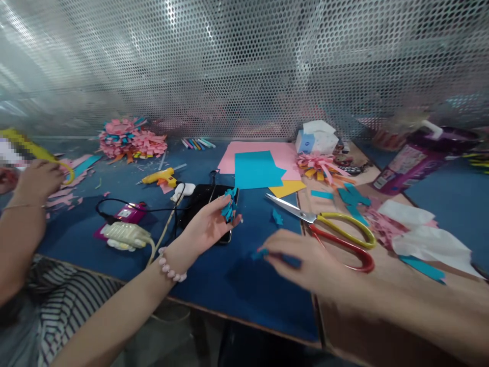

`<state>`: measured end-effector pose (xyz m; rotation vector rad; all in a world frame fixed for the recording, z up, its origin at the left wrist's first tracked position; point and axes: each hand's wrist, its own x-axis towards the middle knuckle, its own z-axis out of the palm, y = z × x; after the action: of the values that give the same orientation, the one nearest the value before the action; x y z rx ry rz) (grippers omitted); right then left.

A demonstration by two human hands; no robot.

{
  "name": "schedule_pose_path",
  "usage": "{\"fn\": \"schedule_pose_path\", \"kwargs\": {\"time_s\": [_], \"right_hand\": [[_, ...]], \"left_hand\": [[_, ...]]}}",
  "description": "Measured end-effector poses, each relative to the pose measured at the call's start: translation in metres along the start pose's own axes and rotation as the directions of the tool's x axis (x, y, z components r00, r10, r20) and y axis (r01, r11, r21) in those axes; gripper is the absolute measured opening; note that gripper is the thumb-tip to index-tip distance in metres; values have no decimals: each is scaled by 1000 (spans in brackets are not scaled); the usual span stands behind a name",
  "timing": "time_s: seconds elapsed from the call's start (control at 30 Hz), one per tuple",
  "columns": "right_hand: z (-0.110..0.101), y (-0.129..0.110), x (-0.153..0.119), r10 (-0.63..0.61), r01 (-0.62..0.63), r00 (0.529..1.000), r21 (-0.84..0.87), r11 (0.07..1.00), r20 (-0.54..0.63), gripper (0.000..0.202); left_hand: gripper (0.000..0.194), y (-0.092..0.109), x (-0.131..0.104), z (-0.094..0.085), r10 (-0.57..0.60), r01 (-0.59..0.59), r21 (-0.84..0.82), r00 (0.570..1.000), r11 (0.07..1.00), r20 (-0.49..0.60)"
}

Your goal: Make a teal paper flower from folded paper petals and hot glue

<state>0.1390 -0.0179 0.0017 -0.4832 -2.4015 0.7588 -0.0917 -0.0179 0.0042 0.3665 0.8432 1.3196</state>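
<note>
My left hand point(208, 227), with a bead bracelet on its wrist, is raised palm up over a black phone point(202, 201) and pinches a fringed blue paper piece point(229, 206) between its fingertips. My right hand point(301, 260) is blurred, low over the blue table point(237, 285), with thumb and finger closed on a small blue paper scrap point(260, 253). Red and yellow scissors point(336, 229) lie just beyond my right hand, blades pointing left. A loose blue scrap point(277, 217) lies between my hands.
Blue point(256, 169), pink and yellow paper sheets lie at the centre back, near a tissue box point(317, 136). A yellow glue gun point(162, 176), cables and a pink device sit left. Paper flowers point(130, 138) are further back. A co-worker's hand point(38, 178) is at far left. A purple cup point(416, 158) lies tipped at right.
</note>
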Motion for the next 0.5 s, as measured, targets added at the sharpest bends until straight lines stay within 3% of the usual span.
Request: {"fn": "schedule_pose_path", "kwargs": {"time_s": [0.07,0.1,0.23,0.37,0.5], "right_hand": [[-3,8,12,209,-203,975,79,976,-77,13],[-4,12,17,258,-248,961,101,963,-102,12],[-2,22,30,271,-254,946,112,961,-178,9],[3,22,33,299,-277,931,129,952,-210,10],[6,24,34,390,-345,896,221,912,-211,13]], "left_hand": [[6,1,-2,-1,-49,51,-42,997,998,54],[7,1,-4,-2,-67,72,-47,994,996,89],[6,2,-9,-4,-47,54,-33,980,998,191],[5,3,-11,-6,45,-28,-92,980,995,195],[6,2,-11,-5,2,7,-47,979,999,206]]}}
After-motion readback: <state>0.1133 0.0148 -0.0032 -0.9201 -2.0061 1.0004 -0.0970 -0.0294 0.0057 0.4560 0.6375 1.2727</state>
